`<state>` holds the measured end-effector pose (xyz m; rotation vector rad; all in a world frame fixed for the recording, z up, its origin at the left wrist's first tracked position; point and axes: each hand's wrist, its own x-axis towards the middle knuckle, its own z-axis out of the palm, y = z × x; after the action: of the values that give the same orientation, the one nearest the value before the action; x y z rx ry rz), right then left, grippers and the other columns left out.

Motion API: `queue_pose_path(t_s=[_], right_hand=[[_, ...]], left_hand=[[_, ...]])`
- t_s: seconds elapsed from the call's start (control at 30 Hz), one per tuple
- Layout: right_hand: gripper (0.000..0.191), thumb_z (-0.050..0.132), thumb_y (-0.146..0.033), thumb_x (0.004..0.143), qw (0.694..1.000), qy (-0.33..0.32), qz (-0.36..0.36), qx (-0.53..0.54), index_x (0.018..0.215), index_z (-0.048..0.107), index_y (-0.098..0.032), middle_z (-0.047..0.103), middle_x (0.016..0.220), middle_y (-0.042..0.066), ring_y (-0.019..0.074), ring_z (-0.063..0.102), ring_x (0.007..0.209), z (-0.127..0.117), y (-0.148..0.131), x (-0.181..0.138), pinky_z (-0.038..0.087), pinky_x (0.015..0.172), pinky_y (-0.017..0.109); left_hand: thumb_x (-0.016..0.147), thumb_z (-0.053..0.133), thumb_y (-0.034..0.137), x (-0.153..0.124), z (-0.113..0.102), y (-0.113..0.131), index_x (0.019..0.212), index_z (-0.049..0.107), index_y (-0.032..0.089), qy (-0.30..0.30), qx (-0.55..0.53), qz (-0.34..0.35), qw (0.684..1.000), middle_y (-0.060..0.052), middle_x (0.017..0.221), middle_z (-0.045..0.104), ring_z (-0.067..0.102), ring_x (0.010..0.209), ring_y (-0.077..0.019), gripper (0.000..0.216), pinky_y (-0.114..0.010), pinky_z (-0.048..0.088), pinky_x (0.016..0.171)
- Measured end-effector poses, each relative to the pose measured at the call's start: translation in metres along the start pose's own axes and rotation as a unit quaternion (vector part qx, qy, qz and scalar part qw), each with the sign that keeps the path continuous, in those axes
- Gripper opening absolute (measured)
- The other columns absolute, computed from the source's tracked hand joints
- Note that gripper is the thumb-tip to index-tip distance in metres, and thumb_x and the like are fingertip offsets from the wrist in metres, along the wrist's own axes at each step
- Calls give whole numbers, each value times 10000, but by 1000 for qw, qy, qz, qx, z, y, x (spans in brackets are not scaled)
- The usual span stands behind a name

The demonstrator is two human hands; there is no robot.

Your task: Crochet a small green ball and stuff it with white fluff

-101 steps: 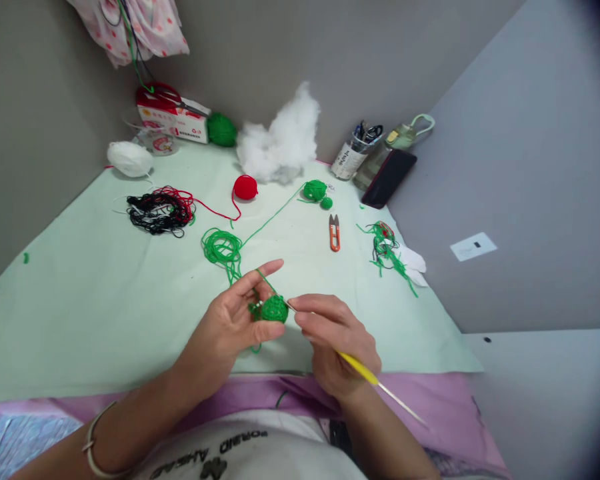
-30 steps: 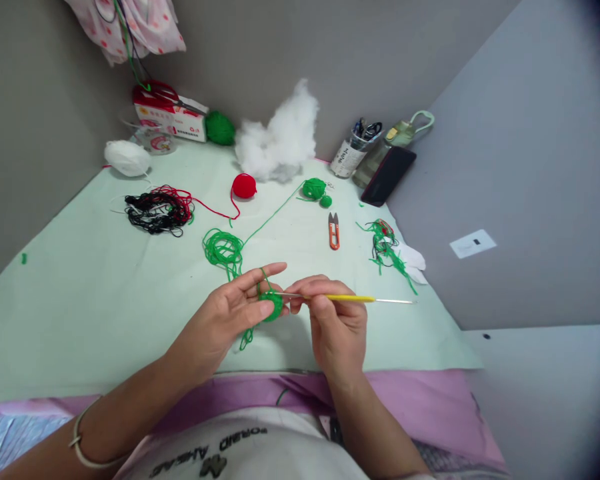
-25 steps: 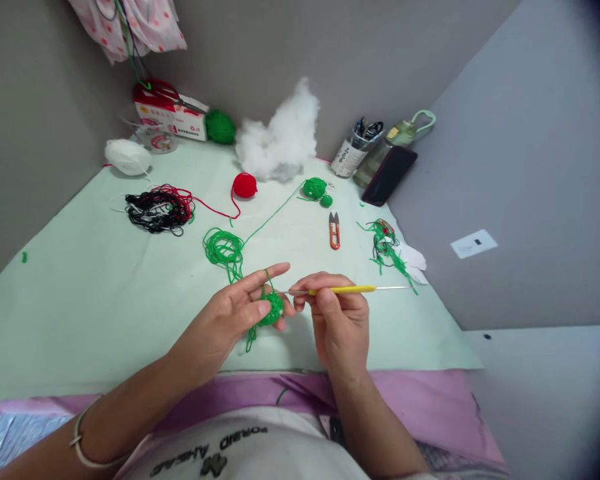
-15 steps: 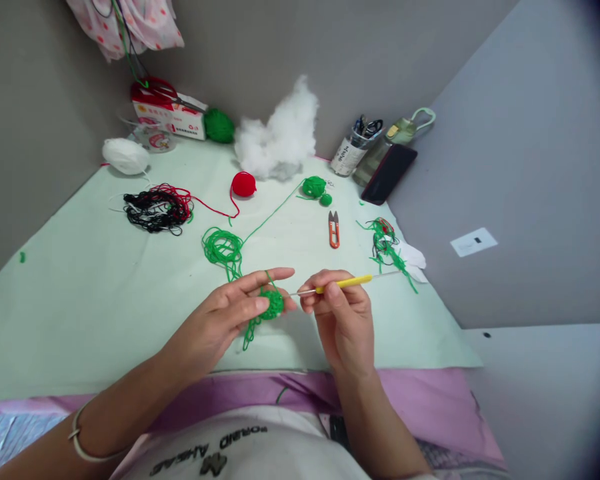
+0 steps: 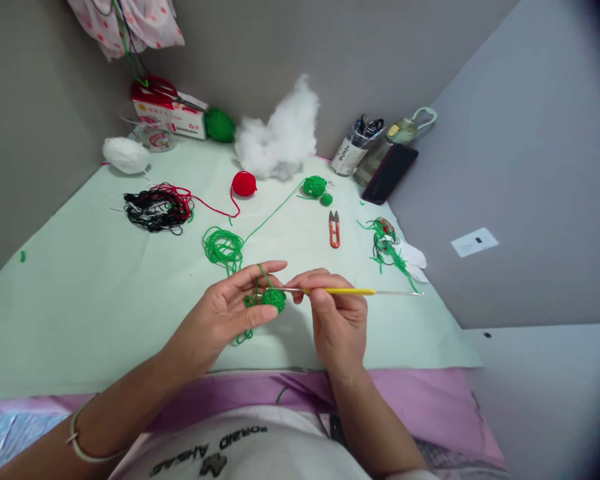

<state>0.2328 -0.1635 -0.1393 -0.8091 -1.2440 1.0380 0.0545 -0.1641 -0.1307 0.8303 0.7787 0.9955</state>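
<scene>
My left hand [image 5: 237, 310] pinches a small round green crochet piece [image 5: 274, 301] between thumb and fingers. Green yarn passes over its raised index finger and down to the piece. In my right hand [image 5: 337, 310] is a crochet hook [image 5: 350, 291] with a yellow grip, lying nearly level. The hook's left tip meets the yarn at the top of the piece; its other metal end points right. Loose green yarn [image 5: 223, 247] is coiled on the table just beyond my left hand, with a strand leading to a green yarn ball [image 5: 315, 187].
Orange thread snips [image 5: 335, 230] lie beyond my right hand. Yarn scraps [image 5: 387, 243] are at the right. A red yarn ball [image 5: 244, 185], a black yarn tangle [image 5: 155, 210], white stuffing [image 5: 280, 137], a pen cup [image 5: 350, 155] and a phone [image 5: 390, 175] stand farther back.
The hook has shifted left and turned level, its tip now across the top of the green piece. My right hand has moved slightly left; the piece has tilted in my left fingers.
</scene>
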Motion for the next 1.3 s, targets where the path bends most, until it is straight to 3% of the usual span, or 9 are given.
queue_pose_path(t_s=[0.13, 0.33, 0.43, 0.63, 0.77, 1.0, 1.13, 1.2, 1.3], right_hand=[[147, 703, -364, 972, 1000, 3, 7, 1, 963, 809, -263, 791, 909, 44, 187, 704, 817, 0, -1, -1, 582, 714, 349], [132, 695, -333, 978, 1000, 23, -12, -16, 959, 804, -260, 787, 899, 43, 182, 689, 786, 1, 0, -1, 572, 697, 342], [118, 697, -298, 976, 999, 37, -26, -30, 959, 808, -264, 787, 897, 37, 169, 672, 757, 1, 3, -1, 561, 683, 331], [123, 698, -287, 979, 1000, -10, -21, -1, 979, 821, -291, 791, 908, 30, 175, 701, 804, 1, 3, -1, 579, 687, 324], [163, 697, -245, 981, 997, -58, -50, -30, 1046, 824, -322, 810, 952, 33, 197, 727, 907, 1, -1, -3, 607, 791, 372], [271, 703, -178, 968, 989, -125, -42, -61, 1149, 805, -352, 800, 1099, 42, 214, 731, 1045, -2, -6, -2, 619, 891, 403], [282, 692, -162, 974, 988, -124, -62, -73, 1147, 809, -352, 802, 1135, 38, 207, 731, 1066, -3, -8, -1, 613, 912, 389], [260, 689, -175, 979, 990, -105, -65, -70, 1130, 815, -345, 810, 1100, 35, 206, 734, 1041, -3, -8, -1, 616, 891, 382], [204, 697, -221, 981, 995, -77, -47, -44, 1105, 820, -326, 815, 1058, 38, 195, 742, 949, -2, -5, -1, 628, 815, 359]], left_hand=[[816, 871, 267, 0, -1, 0, 1257, 776, 343, 1, 13, -7, 1000, -22, 1084, 741, 642, 1074, -204, 457, -306, 511, 946], [821, 866, 339, -3, -1, -6, 1292, 759, 370, 7, 45, -40, 998, -27, 1113, 669, 568, 867, -149, 484, -228, 430, 652], [828, 858, 353, -3, 0, -11, 1303, 751, 379, 7, 40, -47, 998, -24, 1101, 638, 546, 853, -146, 488, -228, 402, 627], [741, 929, 301, 0, 2, -8, 1342, 726, 346, 25, 39, -49, 998, -4, 984, 592, 539, 856, -148, 636, -244, 442, 706], [680, 957, 237, 1, 6, -4, 1318, 736, 348, 35, 60, -1, 998, 30, 886, 503, 531, 848, -149, 685, -274, 478, 803], [693, 940, 254, 5, 6, -7, 1296, 741, 340, 56, 149, 78, 984, 16, 927, 484, 515, 936, -176, 641, -321, 458, 940], [653, 975, 293, 4, 0, -4, 1305, 739, 360, 36, 131, 57, 989, 11, 969, 528, 548, 961, -179, 696, -315, 476, 945], [719, 944, 362, 2, -6, 0, 1333, 725, 372, 1, 102, 45, 994, -2, 1003, 590, 589, 981, -187, 652, -306, 501, 926], [952, 731, 421, -2, -15, 5, 1396, 686, 406, -63, 90, 32, 993, -28, 1170, 700, 644, 1102, -207, 447, -312, 512, 986]])
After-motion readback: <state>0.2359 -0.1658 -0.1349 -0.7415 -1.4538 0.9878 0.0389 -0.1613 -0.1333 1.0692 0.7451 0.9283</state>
